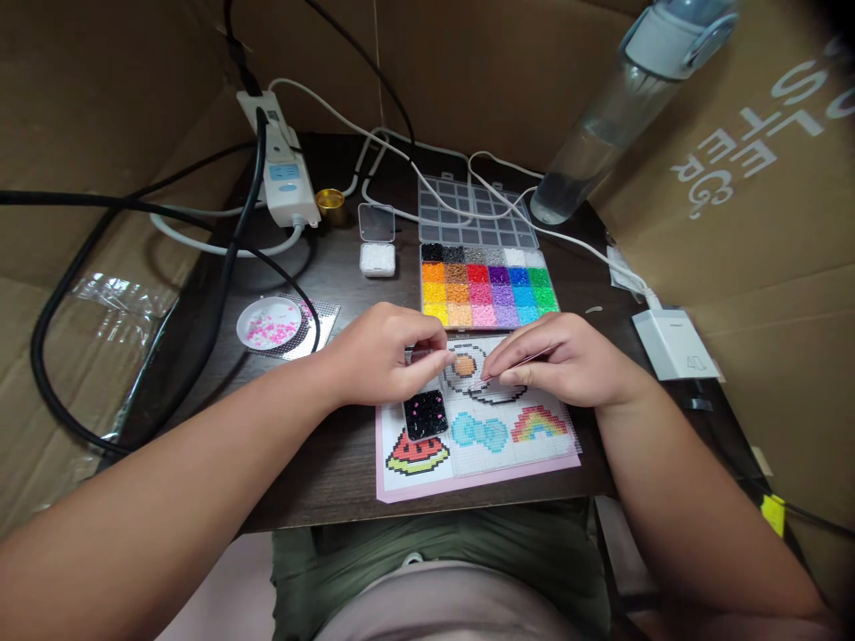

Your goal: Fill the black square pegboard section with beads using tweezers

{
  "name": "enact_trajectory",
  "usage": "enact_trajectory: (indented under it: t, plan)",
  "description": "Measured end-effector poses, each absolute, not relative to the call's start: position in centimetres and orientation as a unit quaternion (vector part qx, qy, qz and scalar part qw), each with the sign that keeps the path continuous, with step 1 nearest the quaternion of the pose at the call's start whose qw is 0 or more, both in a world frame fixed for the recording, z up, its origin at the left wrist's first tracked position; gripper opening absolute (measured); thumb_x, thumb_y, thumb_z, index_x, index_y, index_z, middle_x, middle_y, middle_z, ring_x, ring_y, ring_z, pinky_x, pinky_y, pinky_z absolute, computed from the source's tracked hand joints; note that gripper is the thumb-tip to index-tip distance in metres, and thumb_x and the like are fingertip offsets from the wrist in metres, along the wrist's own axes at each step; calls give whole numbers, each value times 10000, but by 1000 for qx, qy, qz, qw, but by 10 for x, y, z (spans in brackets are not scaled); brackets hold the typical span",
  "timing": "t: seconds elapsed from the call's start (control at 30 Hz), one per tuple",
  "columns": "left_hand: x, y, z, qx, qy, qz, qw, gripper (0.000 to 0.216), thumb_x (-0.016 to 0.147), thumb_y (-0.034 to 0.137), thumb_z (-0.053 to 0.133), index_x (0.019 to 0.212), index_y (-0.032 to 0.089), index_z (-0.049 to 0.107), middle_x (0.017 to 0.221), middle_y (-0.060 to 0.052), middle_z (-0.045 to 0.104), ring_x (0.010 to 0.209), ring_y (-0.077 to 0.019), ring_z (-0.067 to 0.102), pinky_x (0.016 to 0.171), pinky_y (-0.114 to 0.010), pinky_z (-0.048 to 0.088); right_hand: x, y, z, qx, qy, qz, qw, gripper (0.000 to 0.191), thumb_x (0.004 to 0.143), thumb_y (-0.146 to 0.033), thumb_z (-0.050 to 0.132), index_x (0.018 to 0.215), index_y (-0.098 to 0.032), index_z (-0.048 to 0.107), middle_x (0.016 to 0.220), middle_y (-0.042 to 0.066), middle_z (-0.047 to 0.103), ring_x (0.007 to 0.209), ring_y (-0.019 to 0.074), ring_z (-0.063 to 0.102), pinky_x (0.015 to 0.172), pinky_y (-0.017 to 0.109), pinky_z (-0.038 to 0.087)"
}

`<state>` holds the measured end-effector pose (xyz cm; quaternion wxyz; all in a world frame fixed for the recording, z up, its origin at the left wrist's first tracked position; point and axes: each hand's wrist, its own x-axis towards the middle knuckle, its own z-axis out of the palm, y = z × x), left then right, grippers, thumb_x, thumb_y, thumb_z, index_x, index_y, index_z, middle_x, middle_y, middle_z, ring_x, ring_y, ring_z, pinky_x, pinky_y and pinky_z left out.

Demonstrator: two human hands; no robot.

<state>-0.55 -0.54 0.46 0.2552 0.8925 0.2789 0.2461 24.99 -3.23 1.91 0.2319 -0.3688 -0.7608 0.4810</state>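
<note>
My right hand (567, 363) is closed around thin tweezers (533, 358), their tip low over a clear pegboard (494, 460). Under the board, a pattern sheet shows a black-outlined egg with an orange yolk, a blue bow (479, 431) and a rainbow (538, 425). My left hand (394, 354) hovers by the egg's left side, thumb and forefinger pinched together; what lies between them is too small to make out. Just below it is a small box of black beads (426, 415) with a few pink ones, partly covering a watermelon picture (418, 454).
Behind the board lies an open bead case (486, 285) with many colours. A small white-bead box (378, 259), a dish of pink beads (270, 324) and a gold cup (330, 206) stand leftward. A bottle (601, 133), power strip (280, 165), cables and charger (676, 342) surround them.
</note>
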Motion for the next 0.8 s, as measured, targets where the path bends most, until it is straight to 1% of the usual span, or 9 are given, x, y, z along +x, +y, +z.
enact_trajectory:
  t: [0.17, 0.57, 0.8]
  plan:
    - [-6, -5, 4, 892, 281, 244, 258, 191, 859, 269, 592, 730, 158, 681, 615, 11, 665, 501, -69, 494, 530, -201, 349, 252, -32, 20, -364, -760, 482, 237, 89, 824, -220, 745, 880, -186, 806, 896, 76, 805, 800, 180, 774, 716, 240, 627]
    - [-6, -5, 4, 893, 274, 252, 252, 186, 857, 258, 601, 724, 155, 680, 594, 18, 643, 493, -64, 485, 528, -199, 346, 252, -32, 20, -355, -765, 479, 246, 106, 809, -146, 739, 880, -188, 805, 901, 63, 806, 797, 162, 772, 699, 208, 615]
    - [-6, -5, 3, 894, 274, 254, 247, 174, 855, 246, 607, 729, 150, 680, 589, 19, 635, 490, -63, 484, 528, -197, 346, 251, -32, 20, -358, -767, 473, 244, 99, 809, -158, 744, 884, -181, 804, 898, 69, 804, 803, 167, 772, 722, 218, 613]
